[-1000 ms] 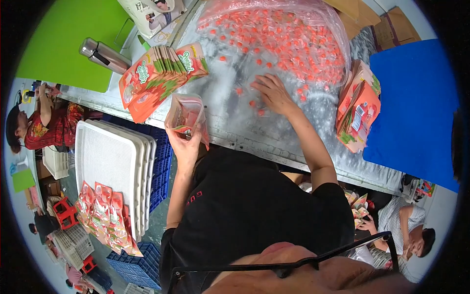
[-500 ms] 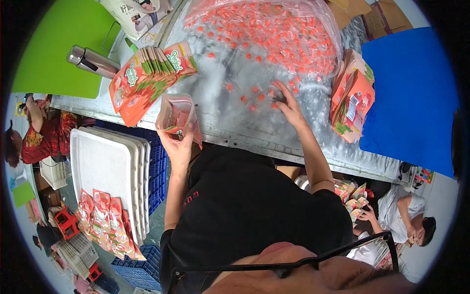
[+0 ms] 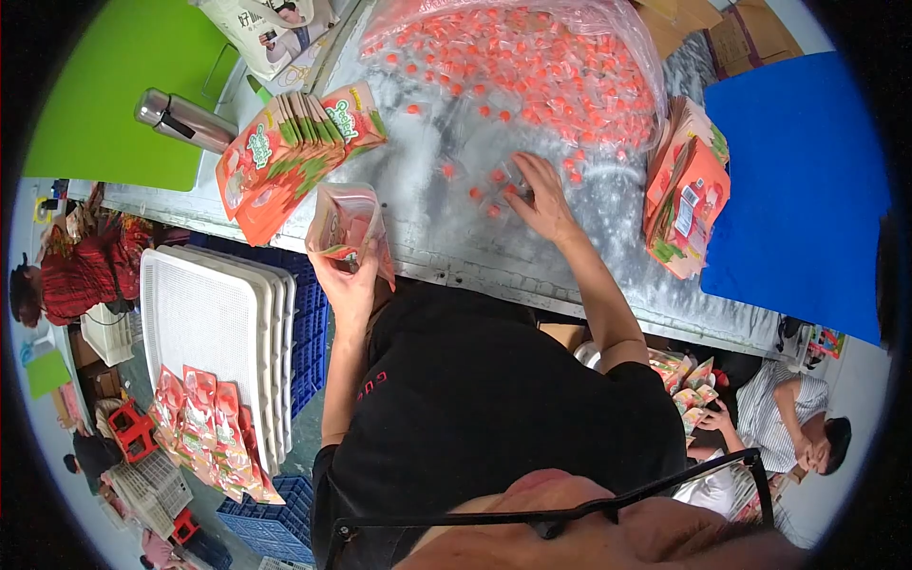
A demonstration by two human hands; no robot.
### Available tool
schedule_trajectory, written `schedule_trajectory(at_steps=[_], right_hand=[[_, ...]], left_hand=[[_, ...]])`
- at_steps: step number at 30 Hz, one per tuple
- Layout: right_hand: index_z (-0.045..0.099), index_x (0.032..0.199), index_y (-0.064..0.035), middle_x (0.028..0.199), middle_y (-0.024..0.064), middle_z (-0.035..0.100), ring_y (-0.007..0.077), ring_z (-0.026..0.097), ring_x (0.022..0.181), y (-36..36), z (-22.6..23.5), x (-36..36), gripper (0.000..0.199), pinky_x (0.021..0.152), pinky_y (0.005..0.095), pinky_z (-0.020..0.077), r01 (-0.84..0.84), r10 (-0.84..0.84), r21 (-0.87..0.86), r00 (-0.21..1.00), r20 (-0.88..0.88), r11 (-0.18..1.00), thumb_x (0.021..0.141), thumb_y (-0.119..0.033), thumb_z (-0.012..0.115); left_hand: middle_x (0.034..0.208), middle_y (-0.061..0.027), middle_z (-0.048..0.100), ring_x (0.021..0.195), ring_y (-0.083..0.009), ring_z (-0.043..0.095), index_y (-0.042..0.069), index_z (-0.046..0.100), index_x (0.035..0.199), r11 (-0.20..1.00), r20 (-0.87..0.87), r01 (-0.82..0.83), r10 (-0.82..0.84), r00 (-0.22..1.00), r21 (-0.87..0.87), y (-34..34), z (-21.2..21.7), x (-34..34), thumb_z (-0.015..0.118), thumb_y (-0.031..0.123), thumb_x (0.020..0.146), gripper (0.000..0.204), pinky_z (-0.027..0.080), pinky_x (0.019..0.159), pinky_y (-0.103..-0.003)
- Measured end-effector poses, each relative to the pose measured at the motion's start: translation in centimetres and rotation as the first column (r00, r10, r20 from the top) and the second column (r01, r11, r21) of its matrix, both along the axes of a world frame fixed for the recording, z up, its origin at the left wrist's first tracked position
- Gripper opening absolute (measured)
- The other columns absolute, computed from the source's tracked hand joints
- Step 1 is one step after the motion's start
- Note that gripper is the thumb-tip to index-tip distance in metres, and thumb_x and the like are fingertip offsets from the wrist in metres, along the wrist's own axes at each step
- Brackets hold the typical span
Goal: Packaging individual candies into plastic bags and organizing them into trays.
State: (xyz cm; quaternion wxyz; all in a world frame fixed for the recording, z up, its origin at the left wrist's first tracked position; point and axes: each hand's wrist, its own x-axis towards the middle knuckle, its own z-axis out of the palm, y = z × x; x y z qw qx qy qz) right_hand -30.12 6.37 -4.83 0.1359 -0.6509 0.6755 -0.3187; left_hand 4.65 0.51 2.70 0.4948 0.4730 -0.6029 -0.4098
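Note:
My left hand (image 3: pixel 347 285) is closed round a pink and red stand-up pouch (image 3: pixel 353 214) at the table's front edge. The pouch's mouth faces up and gapes, and wrapped pieces show inside. Farther right, my right hand (image 3: pixel 543 201) rests low over a few small clear-wrapped red candies (image 3: pixel 493 211) on the grey tabletop. Its fingers and thumb are apart, with candies beside and between them. Behind it spreads a big heap of the same candies (image 3: pixel 532 81) in a large clear plastic bag.
Stacked flat pouches (image 3: pixel 261 180) lie left on the table by a steel flask (image 3: pixel 185 119). More pouches (image 3: pixel 686 204) stand right, next to a blue panel (image 3: pixel 793 190). White trays (image 3: pixel 204 304) hold filled pouches (image 3: pixel 214 418). Other people sit at both sides.
My right hand has shifted left over the loose candies, its fingers curling nearer to them. My left hand and the pouch stay nearly where they were.

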Motion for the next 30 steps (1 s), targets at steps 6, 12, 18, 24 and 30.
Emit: schedule_trajectory(at_steps=[6,12,18,24,30], right_hand=[[0.054,0.143,-0.0066,0.150,0.0157,0.049,0.0385,0.043,0.140,-0.4,0.6,1.2,0.072,0.116,0.0517,0.0338,0.035,-0.040,-0.043,0.992,-0.116,0.998,0.082,-0.033,0.080],[0.064,0.133,-0.0180,0.141,0.0097,0.056,0.0365,0.047,0.134,-0.5,0.5,2.8,0.058,0.113,0.0539,0.0360,-0.182,0.152,-0.082,0.945,-0.289,0.980,0.079,-0.027,0.082],[0.070,0.109,-0.0116,0.110,0.0090,0.064,0.0328,0.062,0.102,-0.3,-1.8,3.0,0.031,0.087,0.0464,0.0498,-0.144,0.085,-0.272,0.972,-0.218,0.952,0.080,-0.015,0.080],[0.069,0.095,-0.0073,0.080,0.0035,0.060,0.0189,0.056,0.062,0.1,-2.7,2.9,0.013,0.056,0.0293,0.0451,0.168,-0.145,-0.209,0.982,0.121,0.964,0.087,-0.014,0.078],[0.064,0.093,-0.0065,0.083,-0.0018,0.057,0.0070,0.045,0.065,-1.6,4.7,4.6,0.012,0.053,0.0259,0.0347,0.327,-0.078,0.050,0.072,0.994,0.944,0.097,-0.017,0.069]], left_hand=[[0.134,-0.0127,0.050,0.125,-0.0236,0.052,0.000,0.041,0.144,1.000,0.014,0.015,-0.015,1.000,-0.004,-0.3,0.1,-0.2,0.077,0.001,0.081,0.072,0.041,0.109,-0.038],[0.136,-0.0140,0.051,0.127,-0.0246,0.052,-0.001,0.041,0.144,0.994,-0.021,0.017,-0.015,1.000,0.107,0.4,1.2,-1.1,0.079,0.003,0.080,0.074,0.041,0.111,-0.039],[0.153,-0.0179,0.040,0.130,-0.0285,0.056,0.001,0.037,0.148,0.928,0.078,0.294,-0.284,0.956,-0.227,0.2,0.7,-1.8,0.080,-0.004,0.073,0.086,0.050,0.108,-0.041],[0.156,-0.0180,0.036,0.145,-0.0294,0.040,0.002,0.039,0.148,0.942,-0.219,0.328,-0.335,0.917,-0.068,0.7,-1.3,-3.7,0.069,-0.007,0.069,0.085,0.040,0.117,-0.043],[0.154,-0.0216,0.039,0.144,-0.0363,0.042,0.002,0.040,0.146,0.950,0.015,0.291,-0.292,0.956,-0.111,0.6,-0.6,-4.0,0.071,-0.007,0.068,0.084,0.038,0.116,-0.043]])
